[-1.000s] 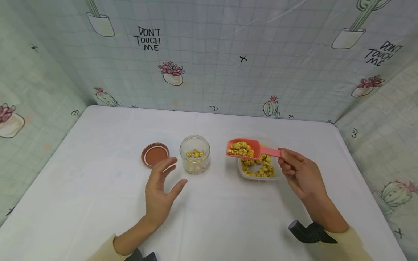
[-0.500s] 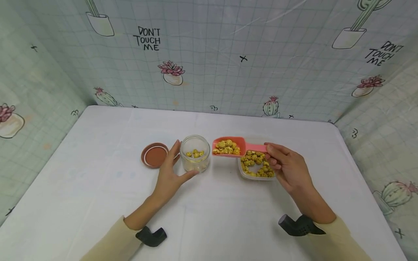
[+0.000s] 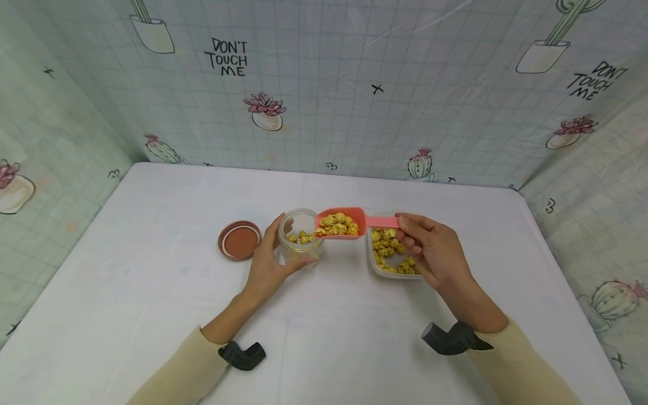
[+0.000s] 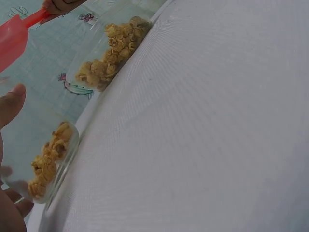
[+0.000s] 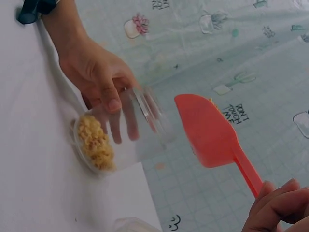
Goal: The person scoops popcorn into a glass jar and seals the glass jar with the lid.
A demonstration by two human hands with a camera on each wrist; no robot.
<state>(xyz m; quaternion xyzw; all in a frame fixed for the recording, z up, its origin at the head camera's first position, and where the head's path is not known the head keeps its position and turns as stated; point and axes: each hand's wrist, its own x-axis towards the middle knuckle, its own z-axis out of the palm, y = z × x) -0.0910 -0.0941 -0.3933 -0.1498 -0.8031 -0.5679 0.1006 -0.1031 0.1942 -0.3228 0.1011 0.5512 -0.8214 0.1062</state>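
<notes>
My right hand [image 3: 432, 247] pinches the handle of a red-pink scoop [image 3: 360, 220] heaped with yellow popcorn [image 3: 338, 225]. The scoop's front lip overlaps the right side of the jar's rim in the head view. In the right wrist view the scoop [image 5: 207, 133] shows its underside, above the jar's mouth. My left hand [image 3: 268, 264] grips the clear glass jar [image 3: 316, 256] from its left side, thumb in front and fingers behind. The jar stands upright with a layer of popcorn [image 4: 46, 164] at its bottom.
A brown round lid [image 3: 240, 241] lies left of the jar. To the right, below my right hand, sits a clear square container [image 3: 377, 271] with more popcorn in it. A patterned cloth [image 3: 324, 101] rises behind the white table [image 3: 324, 337].
My left hand has moved right and up to the jar and taken hold of it. My right hand has carried the loaded scoop leftward from above the square container to the jar's rim.
</notes>
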